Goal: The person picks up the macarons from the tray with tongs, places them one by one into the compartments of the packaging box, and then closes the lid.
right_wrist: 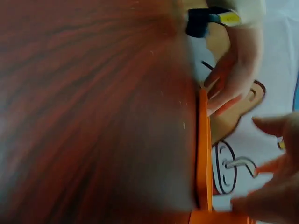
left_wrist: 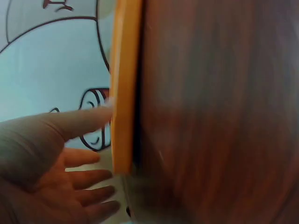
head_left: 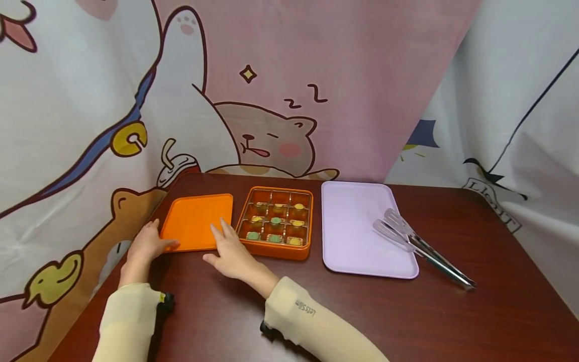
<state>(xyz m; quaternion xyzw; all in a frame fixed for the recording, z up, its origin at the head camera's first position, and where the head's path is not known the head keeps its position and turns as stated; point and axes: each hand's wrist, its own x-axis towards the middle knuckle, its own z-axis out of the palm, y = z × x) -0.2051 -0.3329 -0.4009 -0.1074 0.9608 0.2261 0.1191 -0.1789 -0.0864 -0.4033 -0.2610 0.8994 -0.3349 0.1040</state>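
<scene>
An orange square lid lies flat at the left of the table. My left hand is at its near left corner, the thumb right at the rim and the other fingers extended. Over the lid's near right part hovers my right hand, fingers spread, holding nothing. Right of it stands an orange box with a clear divided insert; small yellow and green molded pieces sit in its compartments. In the right wrist view, the right hand appears apart from the lid's edge.
A lilac tray lies right of the box. Metal tongs rest with their slotted heads on it and handles on the dark wood table. A cartoon-printed curtain rises behind and at the left.
</scene>
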